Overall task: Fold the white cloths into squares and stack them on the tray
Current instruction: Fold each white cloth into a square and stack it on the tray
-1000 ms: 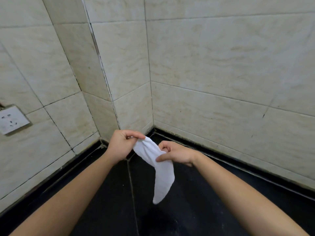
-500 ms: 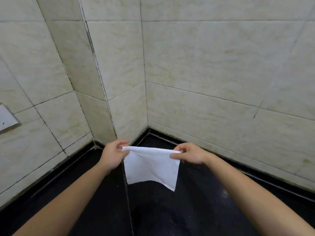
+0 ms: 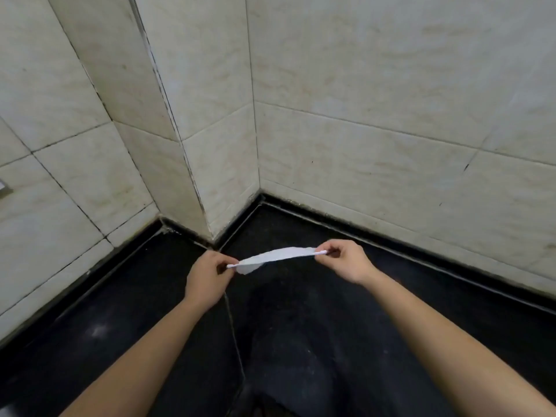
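Head view, cloth: the white cloth (image 3: 278,256) is seen almost edge-on as a thin, blurred band, held taut in the air above the black surface (image 3: 316,341).
Left hand: the left hand (image 3: 207,275) is curled, and the cloth's left end is pinched in it.
Right hand: the right hand (image 3: 346,261) is curled likewise, and the right end is pinched.
Edges and room: the surface is bounded by tiled walls (image 3: 391,115) behind and at the left, with a wall corner jutting out just beyond the hands.
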`<state>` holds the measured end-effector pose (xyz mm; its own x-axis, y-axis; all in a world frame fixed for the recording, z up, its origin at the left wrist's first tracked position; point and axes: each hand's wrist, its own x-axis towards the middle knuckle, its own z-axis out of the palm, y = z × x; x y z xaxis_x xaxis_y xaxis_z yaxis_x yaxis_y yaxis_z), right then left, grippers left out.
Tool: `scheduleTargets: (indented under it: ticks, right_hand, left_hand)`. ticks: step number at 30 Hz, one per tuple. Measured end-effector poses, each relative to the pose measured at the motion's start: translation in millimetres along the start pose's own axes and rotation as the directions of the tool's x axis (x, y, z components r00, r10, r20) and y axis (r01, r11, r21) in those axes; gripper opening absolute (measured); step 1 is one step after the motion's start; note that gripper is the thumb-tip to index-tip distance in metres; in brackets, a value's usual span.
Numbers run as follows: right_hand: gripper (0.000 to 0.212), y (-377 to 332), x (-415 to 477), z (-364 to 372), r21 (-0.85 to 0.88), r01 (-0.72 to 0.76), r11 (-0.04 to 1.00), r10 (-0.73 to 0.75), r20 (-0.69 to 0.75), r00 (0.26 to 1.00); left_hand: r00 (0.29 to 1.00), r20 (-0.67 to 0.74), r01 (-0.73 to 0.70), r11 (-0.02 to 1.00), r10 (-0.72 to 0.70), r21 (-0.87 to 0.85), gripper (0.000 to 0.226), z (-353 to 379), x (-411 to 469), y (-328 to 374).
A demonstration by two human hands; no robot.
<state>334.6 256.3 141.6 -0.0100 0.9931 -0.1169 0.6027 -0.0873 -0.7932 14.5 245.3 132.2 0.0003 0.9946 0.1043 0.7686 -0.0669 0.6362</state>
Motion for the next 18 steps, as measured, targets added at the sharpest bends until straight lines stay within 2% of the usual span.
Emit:
scheduleTargets:
  ticks: [2,5,9,16,18]
  right_hand:
    - [0.014,37,-20,32,-0.094,-0.071,0.993,0.077,0.066,0.995]
    - [0.011,98,-62,83,-0.295,-0.156,0.943,0.225,0.215,0.95]
    - [0.016,138,-125,124,-0.41,-0.147,0.9,0.302,0.344,0.889]
    - [0.018,153,-150,129,-0.417,-0.132,0.899,0.307,0.389,0.869]
    - [0.011,150,-141,125,-0.361,-0.202,0.91,0.327,0.328,0.886]
  left_hand:
    - [0.99,0.131,0.049,0.997,-0.056,0.053,0.015,28,-27,-31]
    - [0.935,0.325,0.111,0.988,-0.141,0.109,0.017,69,-78,-76]
    - [0.845,0.525,-0.022,0.973,-0.105,0.229,0.021,102,-144,-114]
    - [0.792,0.606,-0.076,0.972,-0.077,0.224,0.018,106,-161,-125]
    - [0.809,0.575,0.029,0.986,-0.121,0.166,0.014,104,-151,-122]
